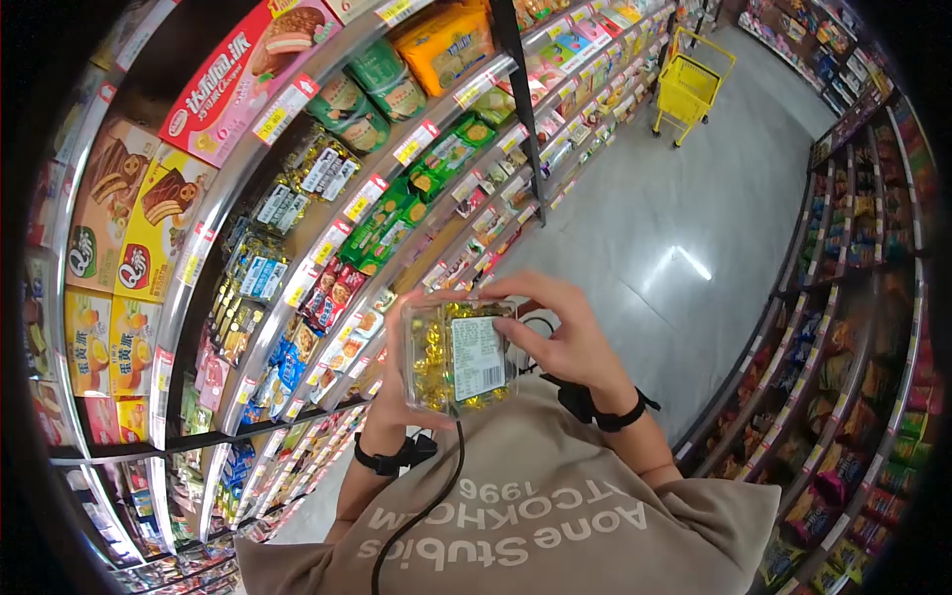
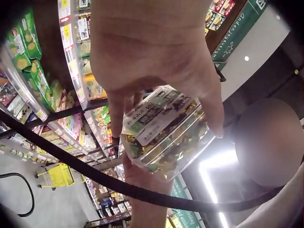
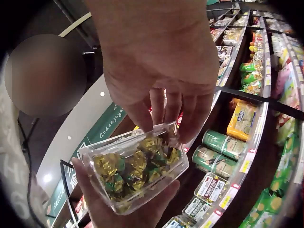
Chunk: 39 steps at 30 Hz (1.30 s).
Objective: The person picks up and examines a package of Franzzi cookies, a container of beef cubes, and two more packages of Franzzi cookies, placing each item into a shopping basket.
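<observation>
A clear plastic box of gold-wrapped sweets, some with green on them, is held up in front of the chest. Its white label with small print and a barcode faces up. My left hand grips the box along its left side, with thumb and fingers on opposite sides in the left wrist view. My right hand holds the far right edge, its thumb over the label's corner. In the right wrist view the sweets show through the box wall, with the left hand underneath.
Snack shelves rise on my left, with similar labelled clear boxes, green canisters and green packets. More shelves line the right. A yellow shopping cart stands down the aisle. A black cable hangs over the shirt.
</observation>
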Tool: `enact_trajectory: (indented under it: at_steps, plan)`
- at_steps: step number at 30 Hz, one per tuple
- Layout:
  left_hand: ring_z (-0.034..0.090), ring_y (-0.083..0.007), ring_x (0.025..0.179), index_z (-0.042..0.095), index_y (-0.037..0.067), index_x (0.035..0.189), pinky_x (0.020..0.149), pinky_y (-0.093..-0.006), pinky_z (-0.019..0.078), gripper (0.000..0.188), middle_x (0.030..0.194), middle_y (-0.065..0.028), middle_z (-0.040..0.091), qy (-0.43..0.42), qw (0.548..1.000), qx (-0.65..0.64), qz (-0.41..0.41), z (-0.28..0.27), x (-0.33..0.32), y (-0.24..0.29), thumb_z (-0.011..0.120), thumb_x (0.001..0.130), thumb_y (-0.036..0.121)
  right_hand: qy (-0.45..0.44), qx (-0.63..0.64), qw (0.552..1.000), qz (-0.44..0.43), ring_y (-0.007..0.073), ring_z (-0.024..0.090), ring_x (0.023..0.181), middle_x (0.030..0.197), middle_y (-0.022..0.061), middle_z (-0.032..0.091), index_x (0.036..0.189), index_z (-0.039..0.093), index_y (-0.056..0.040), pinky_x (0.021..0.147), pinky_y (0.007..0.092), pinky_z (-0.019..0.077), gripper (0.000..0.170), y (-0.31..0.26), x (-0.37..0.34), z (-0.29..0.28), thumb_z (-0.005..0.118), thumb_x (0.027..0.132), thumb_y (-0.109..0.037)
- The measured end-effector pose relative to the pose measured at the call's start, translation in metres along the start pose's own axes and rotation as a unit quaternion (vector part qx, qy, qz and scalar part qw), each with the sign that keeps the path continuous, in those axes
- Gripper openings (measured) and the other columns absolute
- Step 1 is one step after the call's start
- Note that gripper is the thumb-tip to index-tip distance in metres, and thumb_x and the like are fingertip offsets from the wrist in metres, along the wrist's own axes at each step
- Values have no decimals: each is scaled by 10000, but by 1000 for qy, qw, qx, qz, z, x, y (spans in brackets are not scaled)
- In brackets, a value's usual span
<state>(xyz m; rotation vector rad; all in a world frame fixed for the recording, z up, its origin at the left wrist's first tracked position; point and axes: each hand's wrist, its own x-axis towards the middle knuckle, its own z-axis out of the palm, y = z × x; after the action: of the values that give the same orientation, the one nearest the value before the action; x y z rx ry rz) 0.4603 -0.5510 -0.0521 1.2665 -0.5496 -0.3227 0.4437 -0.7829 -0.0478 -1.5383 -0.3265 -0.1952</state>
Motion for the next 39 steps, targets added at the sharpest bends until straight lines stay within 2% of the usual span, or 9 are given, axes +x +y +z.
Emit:
enact_trajectory:
  at_steps: [3,7,10,17,22,25,28,31,39]
  plan:
    - [422,-378,1379,151,114,1567,1119,-494,377,1446,1472,-252,409,-12,1000,11,14,-11,-2,-3,1014,427,333,-7,-9,1000,-3,218,697,986,1128,104,707,1189,670,-56,781,307,570,371,3,4,2,718,829,19]
    - [414,-365,1392,148,91,1567,1130,-495,359,1450,1489,-248,400,21,1000,-4,-2,-17,-10,1,1016,434,347,-13,17,999,24,217,689,987,1107,96,713,1175,688,-64,787,307,572,354,1,13,14,723,836,31]
    - [411,-363,1393,146,82,1567,1136,-497,347,1440,1492,-242,395,21,1000,9,13,-24,-13,6,1016,451,350,-20,-2,1000,-15,221,692,976,1107,100,714,1165,691,-62,785,315,574,350,5,19,23,730,831,32]
    - [376,-363,1418,146,73,1568,1153,-494,314,1413,1512,-226,374,35,999,4,28,-49,-33,-2,1012,483,336,-37,-38,998,-30,228,708,884,1049,117,731,1136,699,-52,736,311,576,316,9,30,43,738,832,25]
    - [344,-294,1454,122,51,1583,1181,-451,290,1400,1548,-122,332,66,996,-58,8,-68,-41,-8,981,522,360,-15,-126,988,-90,269,720,811,974,119,734,1090,698,-59,692,331,572,280,11,35,64,757,822,-6]
    - [347,-294,1453,125,44,1582,1180,-447,291,1389,1557,-127,318,65,993,-98,5,-77,-40,-6,976,532,368,-7,-155,981,-121,289,721,817,969,121,736,1061,697,-59,681,342,570,257,11,41,74,760,817,-9]
    - [443,-343,1393,156,23,1565,1140,-475,380,1364,1498,-195,413,69,994,-78,23,-81,-34,9,952,530,421,-10,-170,978,-118,296,721,809,966,126,736,1052,696,-57,672,346,569,254,6,44,86,763,812,-9]
    - [343,-294,1455,154,37,1577,1180,-438,292,1379,1580,-139,278,33,993,-110,0,-100,-37,20,977,535,410,-10,-174,977,-118,261,726,783,936,125,738,1047,706,-46,681,322,569,258,-5,55,101,762,805,22]
    - [267,-299,1489,144,22,1584,1190,-440,265,1388,1612,-154,209,40,995,-64,66,-146,-53,14,961,561,481,-34,-220,967,-123,252,726,753,889,125,733,1028,715,-43,658,310,559,245,-28,79,139,774,797,10]
